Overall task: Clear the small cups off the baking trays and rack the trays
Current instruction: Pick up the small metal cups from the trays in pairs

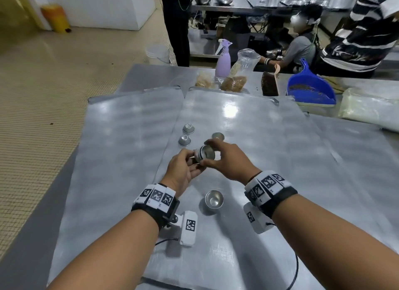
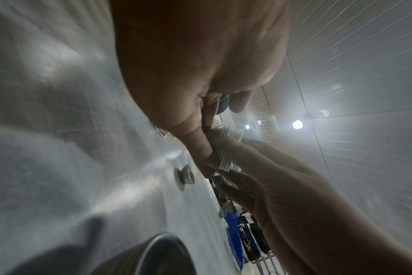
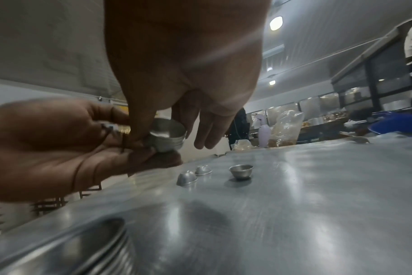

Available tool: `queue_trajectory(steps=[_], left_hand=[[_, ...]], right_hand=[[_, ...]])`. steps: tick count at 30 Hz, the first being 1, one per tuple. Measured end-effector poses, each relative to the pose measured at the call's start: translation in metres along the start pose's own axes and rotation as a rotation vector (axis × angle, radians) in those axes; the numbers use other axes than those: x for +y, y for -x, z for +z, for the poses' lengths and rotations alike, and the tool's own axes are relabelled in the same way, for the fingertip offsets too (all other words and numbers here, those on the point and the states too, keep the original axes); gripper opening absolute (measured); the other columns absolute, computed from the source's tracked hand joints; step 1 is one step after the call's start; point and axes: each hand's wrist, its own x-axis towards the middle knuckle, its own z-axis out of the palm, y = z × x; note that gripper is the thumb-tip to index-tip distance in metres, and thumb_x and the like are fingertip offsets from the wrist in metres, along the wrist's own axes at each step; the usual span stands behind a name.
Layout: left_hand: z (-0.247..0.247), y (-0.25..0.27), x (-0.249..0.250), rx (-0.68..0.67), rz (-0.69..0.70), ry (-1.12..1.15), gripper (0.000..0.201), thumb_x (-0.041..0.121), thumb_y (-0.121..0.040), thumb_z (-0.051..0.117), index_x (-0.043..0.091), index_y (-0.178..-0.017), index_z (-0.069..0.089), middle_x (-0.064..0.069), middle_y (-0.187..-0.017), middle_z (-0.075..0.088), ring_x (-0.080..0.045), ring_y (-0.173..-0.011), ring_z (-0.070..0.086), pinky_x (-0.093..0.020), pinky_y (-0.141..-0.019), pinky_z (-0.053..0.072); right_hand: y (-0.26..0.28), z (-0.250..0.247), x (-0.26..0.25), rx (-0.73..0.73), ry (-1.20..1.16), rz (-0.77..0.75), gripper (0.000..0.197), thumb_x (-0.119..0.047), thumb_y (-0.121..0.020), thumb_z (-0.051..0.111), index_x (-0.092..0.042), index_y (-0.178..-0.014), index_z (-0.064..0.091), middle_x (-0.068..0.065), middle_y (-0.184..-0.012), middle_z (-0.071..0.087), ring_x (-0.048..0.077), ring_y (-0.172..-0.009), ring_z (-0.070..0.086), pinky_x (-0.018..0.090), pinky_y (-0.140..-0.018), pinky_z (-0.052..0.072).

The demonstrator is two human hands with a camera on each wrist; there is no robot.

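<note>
Both hands meet above the upper baking tray (image 1: 248, 121). My left hand (image 1: 185, 168) cradles a nested stack of small metal cups (image 1: 205, 154), tipped on its side. My right hand (image 1: 224, 158) pinches the stack's open end from the right; the stack (image 3: 167, 135) shows clearly in the right wrist view. Two upturned cups (image 1: 188, 128) (image 1: 184, 140) lie near the tray's left edge, and an upright cup (image 1: 218, 136) stands just beyond my right fingers. Another stack of upright cups (image 1: 213, 199) stands near me between my wrists. A second tray (image 1: 121, 138) lies to the left.
At the table's far end stand a lilac spray bottle (image 1: 223, 59), bags of brown food (image 1: 233, 82), a brush (image 1: 269, 82) and a blue dustpan (image 1: 311, 88). A white bag (image 1: 371, 110) lies at the right. Three people are beyond the table. The floor drops off left.
</note>
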Motion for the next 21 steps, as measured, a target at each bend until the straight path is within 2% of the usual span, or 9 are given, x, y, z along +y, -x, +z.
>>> queue_trajectory(steps=[3, 6, 8, 10, 12, 14, 18, 21], left_hand=[[-0.001, -0.003, 0.000, 0.007, -0.004, 0.005, 0.025, 0.012, -0.098, 0.043, 0.002, -0.091, 0.064, -0.016, -0.085, 0.074, -0.022, -0.067, 0.071, -0.039, -0.082, 0.059], [-0.007, -0.007, -0.001, 0.007, 0.017, -0.025, 0.023, 0.011, -0.097, 0.047, 0.001, -0.090, 0.067, -0.014, -0.081, 0.073, -0.020, -0.067, 0.071, -0.041, -0.086, 0.059], [-0.011, -0.012, -0.002, 0.008, 0.026, -0.052, 0.023, 0.012, -0.097, 0.052, 0.002, -0.087, 0.069, -0.015, -0.082, 0.073, -0.020, -0.067, 0.070, -0.039, -0.084, 0.058], [-0.014, -0.016, 0.000, 0.008, 0.006, -0.040, 0.024, 0.017, -0.099, 0.053, 0.003, -0.089, 0.070, -0.017, -0.088, 0.075, -0.024, -0.075, 0.073, -0.036, -0.083, 0.058], [-0.017, -0.021, 0.002, 0.020, -0.035, -0.014, 0.024, 0.021, -0.099, 0.053, 0.004, -0.094, 0.069, -0.021, -0.097, 0.076, -0.031, -0.087, 0.075, -0.031, -0.075, 0.060], [-0.022, -0.028, 0.004, 0.049, -0.064, -0.013, 0.023, 0.022, -0.099, 0.054, 0.004, -0.096, 0.068, -0.022, -0.102, 0.076, -0.035, -0.093, 0.075, -0.029, -0.069, 0.062], [-0.030, -0.040, -0.001, 0.061, -0.052, -0.029, 0.019, 0.016, -0.098, 0.061, -0.001, -0.102, 0.067, -0.023, -0.102, 0.075, -0.037, -0.098, 0.074, -0.038, -0.091, 0.059], [-0.036, -0.045, -0.006, 0.049, -0.044, -0.027, 0.024, 0.016, -0.098, 0.062, -0.005, -0.109, 0.067, -0.024, -0.105, 0.074, -0.037, -0.101, 0.073, -0.040, -0.096, 0.056]], right_hand=[[-0.006, 0.010, 0.001, -0.004, 0.012, 0.001, 0.056, -0.044, -0.081, 0.076, -0.028, -0.130, 0.055, -0.006, -0.121, 0.067, 0.019, -0.110, 0.062, 0.039, -0.090, 0.050], [-0.013, 0.015, 0.003, -0.018, 0.007, -0.010, 0.058, -0.048, -0.078, 0.077, -0.030, -0.130, 0.056, -0.007, -0.120, 0.068, 0.017, -0.110, 0.062, 0.039, -0.090, 0.051], [-0.018, 0.018, 0.006, -0.065, -0.019, 0.002, 0.069, -0.056, -0.075, 0.077, -0.033, -0.135, 0.052, -0.008, -0.127, 0.064, 0.013, -0.115, 0.060, 0.037, -0.093, 0.051], [-0.022, 0.016, 0.012, -0.122, -0.078, 0.007, 0.077, -0.061, -0.075, 0.072, -0.036, -0.142, 0.044, -0.008, -0.135, 0.059, 0.009, -0.122, 0.055, 0.035, -0.097, 0.050], [-0.029, 0.008, 0.023, -0.109, -0.081, 0.010, 0.063, -0.053, -0.084, 0.067, -0.034, -0.140, 0.046, -0.005, -0.133, 0.058, 0.009, -0.120, 0.056, 0.037, -0.097, 0.050], [-0.041, -0.003, 0.041, -0.051, 0.007, 0.048, 0.045, -0.040, -0.090, 0.062, -0.026, -0.132, 0.053, -0.003, -0.131, 0.059, 0.013, -0.113, 0.059, 0.035, -0.094, 0.049], [-0.072, -0.011, 0.070, -0.035, 0.248, 0.155, 0.040, -0.039, -0.092, 0.057, -0.021, -0.128, 0.058, 0.003, -0.136, 0.056, 0.023, -0.113, 0.059, 0.037, -0.091, 0.049], [-0.091, -0.004, 0.077, -0.121, 0.286, 0.155, 0.047, -0.043, -0.090, 0.062, -0.023, -0.132, 0.055, 0.001, -0.138, 0.052, 0.023, -0.118, 0.055, 0.036, -0.093, 0.047]])
